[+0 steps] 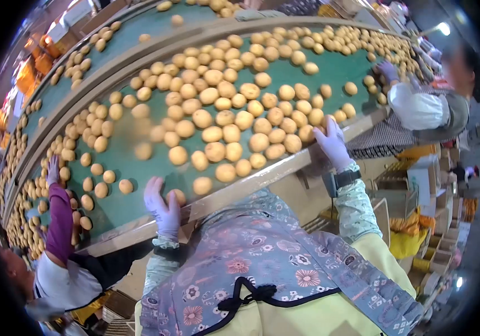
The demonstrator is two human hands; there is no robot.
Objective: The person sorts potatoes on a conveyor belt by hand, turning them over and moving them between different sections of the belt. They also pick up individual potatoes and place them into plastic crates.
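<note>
We stood at a long green belt [118,208] in a crowded packing hall. A second belt [139,27] ran behind it, and cartons [419,179] were stacked on the floor to our right.

The gloved fingers [153,187] of our left hand [161,204] lay close together, stretched across the near rail [251,182] onto the belt. A single fruit [178,196] touched their right side, half hidden by the glove, so we could not tell whether it was gripped or only nudged. The fingers [329,127] of our right hand [334,144] were spread wide at the belt's edge. Their tips rested against an edge fruit [306,133] without closing on it, and a wristwatch [345,178] sat just below the glove.

The round yellow fruits [223,120] were tan-gold, smooth and fairly even in size. They were packed touching one another in the middle of the belt and lay looser toward our rail. Between our two hands only a few stood apart, with bare green around them. Past the left hand the belt was mostly bare as far as a co-worker's purple-sleeved hand [53,168], which rested among more fruit. To the right, another co-worker's gloved hand [388,70] reached in from the same rail, well apart from ours. The fruit lay thick against the far edge. Our floral apron [262,252] pressed up just under the rail.
</note>
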